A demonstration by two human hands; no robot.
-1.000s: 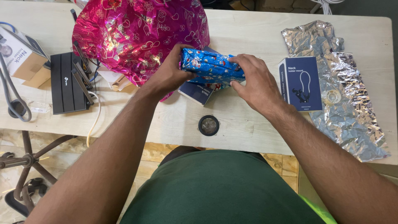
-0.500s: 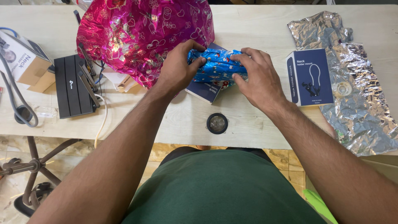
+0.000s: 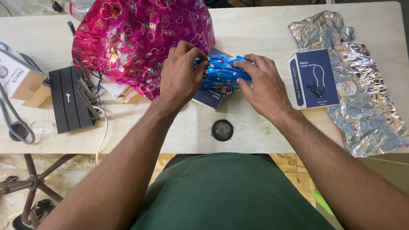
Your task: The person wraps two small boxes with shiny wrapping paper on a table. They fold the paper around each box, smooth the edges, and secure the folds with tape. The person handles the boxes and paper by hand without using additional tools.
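Note:
A dark blue box (image 3: 211,99) lies in the middle of the wooden table (image 3: 264,30), partly covered in shiny blue patterned wrapping paper (image 3: 221,71). My left hand (image 3: 181,74) grips the paper at the box's left end. My right hand (image 3: 262,85) presses fingers onto the paper at its right end. Only a lower corner of the box shows beneath the paper.
A big crumpled pink foil sheet (image 3: 140,38) lies at the back left. A second dark blue box (image 3: 314,79) stands on silver foil (image 3: 358,93) with a tape roll (image 3: 347,88) at right. A round black cap (image 3: 222,130) sits near the front edge. A black router (image 3: 70,99) and cardboard box (image 3: 19,79) lie left.
Both hands have stayed on the blue-wrapped box, pressing the paper tighter around it; the package has come down from a slight lift to rest flat on the table.

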